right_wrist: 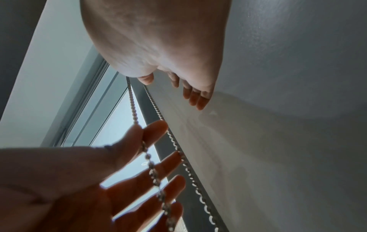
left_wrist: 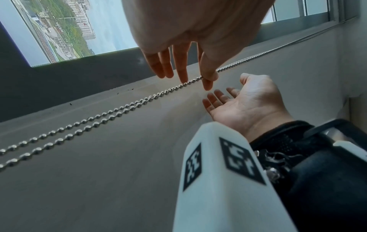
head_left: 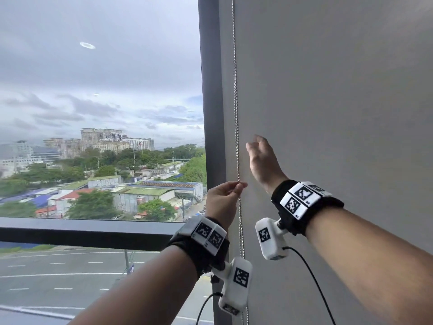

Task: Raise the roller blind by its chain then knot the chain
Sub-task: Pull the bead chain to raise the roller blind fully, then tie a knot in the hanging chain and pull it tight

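A grey roller blind (head_left: 328, 113) hangs down over the right half of the window. Its metal bead chain (head_left: 236, 113) runs as a two-strand loop along the blind's left edge. My left hand (head_left: 239, 184) pinches one strand between thumb and forefinger at about mid-height, the other fingers spread. The left wrist view shows that pinch on the chain (left_wrist: 119, 109), and so does the right wrist view, with the left hand (right_wrist: 143, 133) low in the picture. My right hand (head_left: 254, 141) is higher, just right of the chain, with relaxed fingers (right_wrist: 195, 100), holding nothing.
A dark vertical window post (head_left: 210, 113) stands just left of the chain. A dark horizontal rail (head_left: 82, 231) crosses the glass at wrist height. Beyond the glass are a road and buildings. Black cables hang from both wrist cameras.
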The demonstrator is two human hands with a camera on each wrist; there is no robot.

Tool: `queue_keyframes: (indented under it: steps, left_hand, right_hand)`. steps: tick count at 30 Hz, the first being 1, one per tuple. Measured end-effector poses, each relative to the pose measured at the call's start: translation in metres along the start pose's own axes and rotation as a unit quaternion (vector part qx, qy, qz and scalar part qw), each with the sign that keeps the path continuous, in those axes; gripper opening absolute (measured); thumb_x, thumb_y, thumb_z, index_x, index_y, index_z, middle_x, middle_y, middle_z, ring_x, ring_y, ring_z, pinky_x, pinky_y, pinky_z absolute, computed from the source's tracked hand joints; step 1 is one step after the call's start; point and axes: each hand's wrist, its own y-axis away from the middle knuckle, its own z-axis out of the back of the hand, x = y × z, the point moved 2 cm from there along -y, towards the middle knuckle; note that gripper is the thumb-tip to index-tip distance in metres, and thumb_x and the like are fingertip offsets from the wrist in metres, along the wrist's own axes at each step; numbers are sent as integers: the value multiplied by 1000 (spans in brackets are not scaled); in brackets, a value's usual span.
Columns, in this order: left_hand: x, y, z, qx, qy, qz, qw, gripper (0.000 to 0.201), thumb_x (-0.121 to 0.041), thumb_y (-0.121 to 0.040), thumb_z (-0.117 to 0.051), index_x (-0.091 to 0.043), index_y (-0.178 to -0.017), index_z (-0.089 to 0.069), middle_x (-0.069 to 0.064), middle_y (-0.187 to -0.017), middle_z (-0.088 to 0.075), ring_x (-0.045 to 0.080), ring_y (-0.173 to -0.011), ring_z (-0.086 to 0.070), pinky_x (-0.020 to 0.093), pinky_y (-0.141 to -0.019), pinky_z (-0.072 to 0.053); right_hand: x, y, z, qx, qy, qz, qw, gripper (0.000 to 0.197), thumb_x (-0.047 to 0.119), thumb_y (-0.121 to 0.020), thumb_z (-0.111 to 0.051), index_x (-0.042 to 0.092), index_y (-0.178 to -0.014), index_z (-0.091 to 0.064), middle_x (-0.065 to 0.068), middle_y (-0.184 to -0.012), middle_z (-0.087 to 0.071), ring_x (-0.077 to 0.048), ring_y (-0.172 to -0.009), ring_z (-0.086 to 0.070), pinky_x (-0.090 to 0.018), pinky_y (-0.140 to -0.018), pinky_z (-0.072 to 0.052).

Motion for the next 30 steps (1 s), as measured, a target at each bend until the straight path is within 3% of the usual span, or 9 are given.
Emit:
queue_keyframes:
  steps: [2, 6, 9, 14, 20, 23, 26, 28, 30]
  left_hand:
    - [6, -5, 1, -12, -1, 13, 1000, 17, -3, -86, -60, 5, -96, -71, -21, -51, -64, -9, -53, -56, 6, -60, -42]
    - [18, -8, 0, -14, -1, 38, 999, 18, -5, -87, -58, 4, -95, -71, 0, -69, -67, 11, -68, -55, 13, -59, -42]
    - [21, -6, 0, -8, 29, 52, 998, 17, -2, -88, -56, 8, -91, -69, 12, -78, -66, 18, -70, -59, 11, -57, -45]
    - [26, 1, 2, 18, 70, 64, 995, 10, -5, -85, -62, -2, -82, -71, 15, -71, -67, 22, -67, -60, 29, -69, -49]
    - [27, 17, 7, 20, 121, 100, 987, 26, 2, -77, -68, 4, -102, -58, 16, -73, -68, 16, -55, -66, 27, -62, -54]
    - [30, 25, 10, 77, 48, 145, 985, 5, -1, -82, -64, -1, -87, -65, 8, -60, -68, 12, -52, -64, 23, -59, -53]
    - [31, 35, 16, 156, -23, 169, 973, 13, -9, -86, -61, -6, -76, -68, 1, -57, -69, 8, -53, -64, 20, -60, -51]
    - [23, 37, 20, 180, -18, 168, 969, 18, -10, -89, -57, -7, -75, -67, 1, -59, -70, 10, -57, -66, 22, -64, -53]
    - [8, 36, 21, 185, 31, 163, 969, 21, -8, -91, -52, -4, -75, -65, 5, -61, -69, 14, -58, -67, 26, -65, -54]
  right_hand:
    - [-6, 3, -5, 27, -45, -14, 999, 50, 34, -100, -40, 9, -143, -40, -11, -138, -54, -24, -126, -52, -41, -111, -37]
    - [-7, 15, -14, 79, -112, -13, 991, 26, 29, -103, -37, 16, -117, -55, -12, -104, -70, -19, -88, -64, -31, -78, -49]
    - [-9, 22, -18, 84, -96, 14, 992, 27, 29, -103, -38, 16, -95, -60, -15, -92, -73, -21, -81, -65, -34, -75, -48]
    - [-18, 34, -21, 100, -108, 10, 989, 20, 22, -101, -45, 16, -101, -65, -1, -68, -56, -14, -63, -53, -31, -67, -47]
    - [-25, 51, -13, 102, -86, -1, 991, 25, 21, -101, -46, 15, -82, -61, -4, -65, -54, -22, -64, -52, -36, -62, -47]
    - [-24, 55, -6, 97, -71, -1, 993, 27, 22, -101, -47, 15, -79, -60, -4, -66, -56, -22, -65, -53, -37, -66, -47]
    - [-20, 57, 4, 88, -51, 5, 995, 26, 23, -100, -49, 15, -80, -64, -6, -69, -61, -19, -62, -55, -33, -67, -48]
    - [-19, 58, 10, 78, -24, 9, 997, 24, 26, -99, -52, 15, -84, -67, -24, -82, -68, -38, -73, -60, -44, -73, -50]
    - [-21, 58, 15, 67, -12, 7, 998, 24, 27, -97, -54, 16, -84, -70, -33, -96, -67, -46, -92, -61, -45, -79, -51]
